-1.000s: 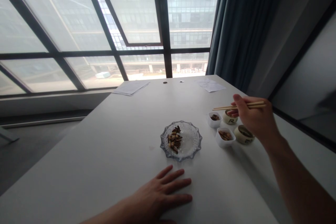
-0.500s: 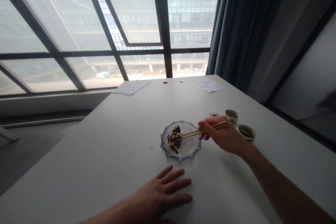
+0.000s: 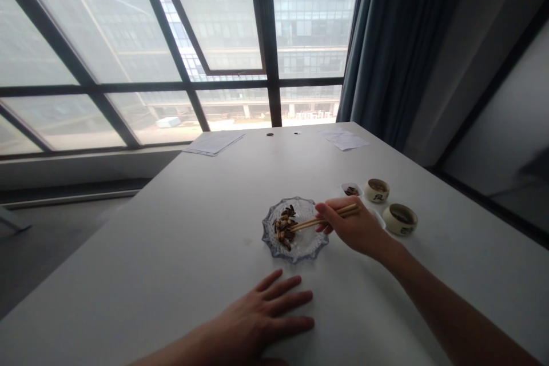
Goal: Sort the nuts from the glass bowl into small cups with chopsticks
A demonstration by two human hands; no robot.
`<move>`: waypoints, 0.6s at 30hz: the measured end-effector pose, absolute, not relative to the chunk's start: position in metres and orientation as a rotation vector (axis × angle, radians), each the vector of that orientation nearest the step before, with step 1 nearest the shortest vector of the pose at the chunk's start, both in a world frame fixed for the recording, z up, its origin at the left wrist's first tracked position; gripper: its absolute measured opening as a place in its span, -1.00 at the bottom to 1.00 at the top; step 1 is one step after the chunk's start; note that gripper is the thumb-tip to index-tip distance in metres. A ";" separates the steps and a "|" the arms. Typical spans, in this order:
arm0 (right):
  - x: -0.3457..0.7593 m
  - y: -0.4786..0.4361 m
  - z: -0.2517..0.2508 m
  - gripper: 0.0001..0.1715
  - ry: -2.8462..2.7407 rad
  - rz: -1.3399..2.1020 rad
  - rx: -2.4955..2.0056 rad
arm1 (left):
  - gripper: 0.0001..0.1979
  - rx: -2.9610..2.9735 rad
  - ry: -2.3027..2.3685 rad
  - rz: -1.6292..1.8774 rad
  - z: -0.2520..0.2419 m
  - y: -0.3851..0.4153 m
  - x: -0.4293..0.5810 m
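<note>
I have my left hand (image 3: 259,317), fingers apart, on the white table (image 3: 193,229), nearer than the clear scalloped glass dish (image 3: 306,246). My right hand (image 3: 358,229) is clamped on pale wooden chopsticks (image 3: 307,222), tips at dark-and-tan elongated seeds (image 3: 283,230) in the dish's left part. Right of the dish, two cream round pots (image 3: 398,229); beyond it, white paper sheets (image 3: 213,143).

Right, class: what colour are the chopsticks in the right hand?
The chopsticks are a light yellowish tan, showing best in the head view.

A blue curtain (image 3: 381,40) hangs beside the window (image 3: 315,17).
</note>
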State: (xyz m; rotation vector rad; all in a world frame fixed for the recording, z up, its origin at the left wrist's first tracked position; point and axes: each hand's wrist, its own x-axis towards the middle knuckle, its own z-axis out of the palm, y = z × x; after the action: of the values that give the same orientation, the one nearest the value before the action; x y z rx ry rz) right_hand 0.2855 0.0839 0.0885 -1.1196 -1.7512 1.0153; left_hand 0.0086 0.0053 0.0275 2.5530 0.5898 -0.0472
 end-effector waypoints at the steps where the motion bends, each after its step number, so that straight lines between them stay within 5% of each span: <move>1: 0.286 0.084 0.089 -0.42 -1.739 1.017 -1.111 | -0.27 2.553 0.595 -0.053 0.026 0.005 0.008; 18: 0.366 0.108 0.131 -0.36 -1.310 0.312 -1.248 | -0.25 2.585 0.564 0.004 0.026 0.005 0.007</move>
State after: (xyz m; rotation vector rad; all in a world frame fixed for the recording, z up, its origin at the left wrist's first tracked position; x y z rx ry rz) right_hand 0.3660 0.1076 0.1309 -1.2476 -1.3098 0.3118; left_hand 0.0071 0.0054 0.0259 2.5845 0.5644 0.0041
